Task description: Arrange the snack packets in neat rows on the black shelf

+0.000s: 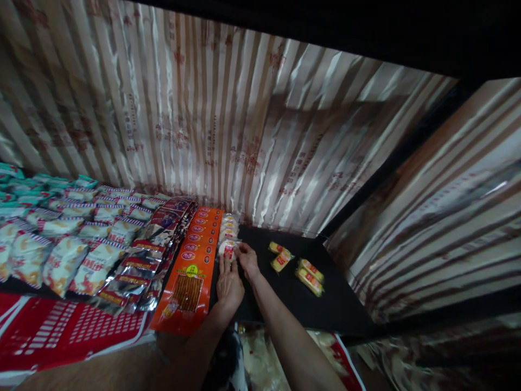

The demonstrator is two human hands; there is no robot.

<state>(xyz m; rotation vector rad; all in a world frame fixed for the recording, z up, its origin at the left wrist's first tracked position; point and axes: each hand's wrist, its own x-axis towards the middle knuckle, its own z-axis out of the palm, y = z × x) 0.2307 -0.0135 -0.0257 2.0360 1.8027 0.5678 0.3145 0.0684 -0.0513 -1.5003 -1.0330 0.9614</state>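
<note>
A small clear-wrapped white snack packet with a red label lies at the front of a short row of similar white packets on the black shelf. My right hand pinches this packet's right edge between thumb and fingers. My left hand is just below, its fingers stretched out and their tips against the packet's near edge. Left of both hands, a long orange snack pack lies flat beside the white row. Several yellow-wrapped snacks rest to the right of my hands.
Farther left are shiny dark-red and silver packs, white shrimp-chip bags and green bags. A red basket stands below the shelf's front edge. Striped sheeting hangs behind, and a black post slants at the right.
</note>
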